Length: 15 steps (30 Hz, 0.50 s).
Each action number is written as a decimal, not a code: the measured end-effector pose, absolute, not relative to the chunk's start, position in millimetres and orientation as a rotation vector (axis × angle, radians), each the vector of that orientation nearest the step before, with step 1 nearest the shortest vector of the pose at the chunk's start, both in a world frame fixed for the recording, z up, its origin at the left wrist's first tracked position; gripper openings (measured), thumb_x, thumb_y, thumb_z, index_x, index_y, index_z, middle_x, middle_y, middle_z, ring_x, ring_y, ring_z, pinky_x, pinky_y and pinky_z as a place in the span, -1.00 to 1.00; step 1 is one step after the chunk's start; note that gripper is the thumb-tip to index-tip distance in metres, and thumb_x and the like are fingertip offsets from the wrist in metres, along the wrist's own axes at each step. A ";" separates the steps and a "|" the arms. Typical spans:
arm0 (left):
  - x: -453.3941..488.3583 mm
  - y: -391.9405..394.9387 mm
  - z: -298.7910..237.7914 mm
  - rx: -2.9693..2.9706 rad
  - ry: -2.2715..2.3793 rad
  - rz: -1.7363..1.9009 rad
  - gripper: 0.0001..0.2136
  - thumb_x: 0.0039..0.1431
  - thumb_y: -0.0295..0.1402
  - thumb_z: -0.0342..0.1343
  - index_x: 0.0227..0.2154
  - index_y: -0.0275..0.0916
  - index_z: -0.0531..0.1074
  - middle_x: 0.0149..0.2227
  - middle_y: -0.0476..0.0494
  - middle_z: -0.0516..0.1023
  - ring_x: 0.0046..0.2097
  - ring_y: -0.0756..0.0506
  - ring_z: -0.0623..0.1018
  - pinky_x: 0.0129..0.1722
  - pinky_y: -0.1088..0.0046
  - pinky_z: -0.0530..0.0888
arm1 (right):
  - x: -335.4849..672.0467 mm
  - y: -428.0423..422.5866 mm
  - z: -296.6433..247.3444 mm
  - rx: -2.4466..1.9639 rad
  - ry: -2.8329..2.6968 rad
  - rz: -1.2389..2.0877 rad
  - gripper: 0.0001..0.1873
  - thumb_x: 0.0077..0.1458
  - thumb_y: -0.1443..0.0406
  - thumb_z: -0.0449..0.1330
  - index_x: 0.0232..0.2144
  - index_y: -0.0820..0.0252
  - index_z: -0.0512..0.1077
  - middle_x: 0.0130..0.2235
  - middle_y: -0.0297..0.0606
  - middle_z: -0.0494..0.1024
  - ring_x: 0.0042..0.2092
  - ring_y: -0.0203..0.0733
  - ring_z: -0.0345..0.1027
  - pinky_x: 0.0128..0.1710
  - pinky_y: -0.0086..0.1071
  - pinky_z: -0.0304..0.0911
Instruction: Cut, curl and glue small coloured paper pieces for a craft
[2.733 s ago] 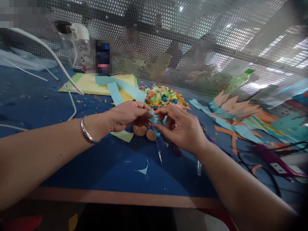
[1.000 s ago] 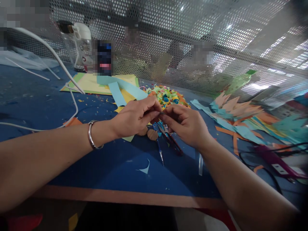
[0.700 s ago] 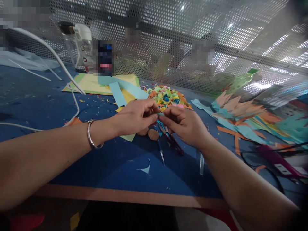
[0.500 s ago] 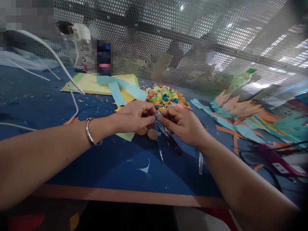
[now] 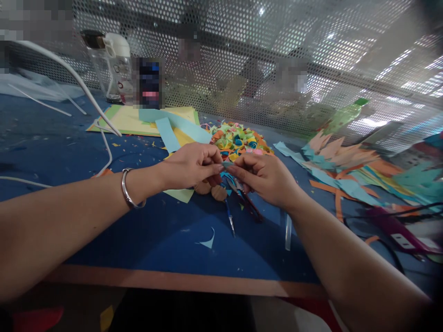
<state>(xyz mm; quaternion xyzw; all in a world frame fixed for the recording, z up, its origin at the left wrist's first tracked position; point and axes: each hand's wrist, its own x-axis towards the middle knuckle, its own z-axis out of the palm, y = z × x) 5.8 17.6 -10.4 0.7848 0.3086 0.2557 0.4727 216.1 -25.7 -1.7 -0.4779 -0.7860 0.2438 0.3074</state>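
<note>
My left hand (image 5: 189, 165) and my right hand (image 5: 266, 177) meet over the blue table (image 5: 152, 235), fingertips pinched together on a small light-blue paper piece (image 5: 227, 164). A silver bangle (image 5: 127, 189) circles my left wrist. Just behind the hands lies a heap of small coloured paper curls (image 5: 238, 138). Under the hands lie two round wooden discs (image 5: 218, 192), a blue-handled tool (image 5: 229, 217) and red-handled scissors (image 5: 249, 204).
Yellow and light-blue paper sheets (image 5: 162, 122) lie at the back left beside a clear bottle (image 5: 112, 64). White cables (image 5: 86, 99) cross the left. Orange and teal paper offcuts (image 5: 346, 170) and a purple glue gun (image 5: 398, 228) crowd the right. A perforated screen (image 5: 242, 55) closes the back.
The light-blue piece, open between the fingers earlier, is now squeezed small between both hands' fingertips. The hands stayed over the same spot with only slight shifts.
</note>
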 end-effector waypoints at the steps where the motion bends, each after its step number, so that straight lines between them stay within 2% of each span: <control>1: 5.5 18.5 -10.6 1.907 0.749 0.609 -0.88 0.24 -0.32 0.13 -0.34 -0.26 0.38 -0.42 -0.16 0.65 -0.37 -0.05 0.65 -0.43 0.52 0.52 | 216.4 -25.5 -2.1 -1.255 -2.088 0.642 -0.61 0.22 0.03 0.19 -0.50 0.16 0.36 -0.66 -0.45 0.35 -0.61 -0.35 0.23 -0.56 -0.41 0.11; 5: 3.5 20.7 -6.8 1.887 0.773 0.484 -0.81 0.24 -0.27 0.12 -0.42 -0.26 0.37 -0.49 -0.13 0.62 -0.48 -0.03 0.60 -0.45 0.48 0.49 | 218.5 -24.2 -3.9 -1.227 -2.109 0.660 -0.63 0.22 0.03 0.19 -0.48 0.16 0.37 -0.62 -0.44 0.38 -0.60 -0.35 0.26 -0.55 -0.42 0.13; 7: 2.5 21.6 -4.3 2.005 0.816 0.510 -0.82 0.20 -0.28 0.16 -0.45 -0.28 0.41 -0.49 -0.12 0.61 -0.46 -0.02 0.58 -0.43 0.49 0.46 | 219.5 -23.5 -3.8 -1.223 -2.123 0.665 -0.64 0.22 0.04 0.20 -0.46 0.17 0.38 -0.60 -0.45 0.38 -0.59 -0.36 0.26 -0.54 -0.42 0.14; 9: 1.9 22.4 -3.3 2.146 0.812 0.630 -0.87 0.11 -0.33 0.23 -0.36 -0.29 0.49 -0.39 -0.13 0.62 -0.34 -0.03 0.59 -0.36 0.49 0.45 | 219.9 -23.0 -3.0 -1.226 -2.159 0.648 -0.67 0.22 0.07 0.20 -0.45 0.17 0.39 -0.59 -0.45 0.38 -0.58 -0.36 0.26 -0.53 -0.42 0.14; 12: 3.0 23.1 -5.0 2.195 0.719 0.752 -0.70 0.03 -0.42 0.25 -0.12 -0.27 0.51 -0.24 -0.13 0.62 -0.18 -0.05 0.57 -0.26 0.49 0.44 | 219.6 -22.5 -2.3 -1.230 -2.234 0.614 -0.69 0.23 0.11 0.18 -0.46 0.18 0.41 -0.56 -0.43 0.38 -0.57 -0.36 0.27 -0.52 -0.41 0.12; 15: 5.5 21.8 -7.5 2.136 0.667 0.730 -0.65 0.02 -0.49 0.22 -0.08 -0.27 0.50 -0.38 -0.04 0.55 -0.32 0.00 0.52 -0.35 0.51 0.39 | 218.5 -22.6 -3.9 -1.220 -2.257 0.600 -0.68 0.22 0.11 0.19 -0.48 0.18 0.40 -0.55 -0.42 0.38 -0.56 -0.36 0.26 -0.51 -0.40 0.11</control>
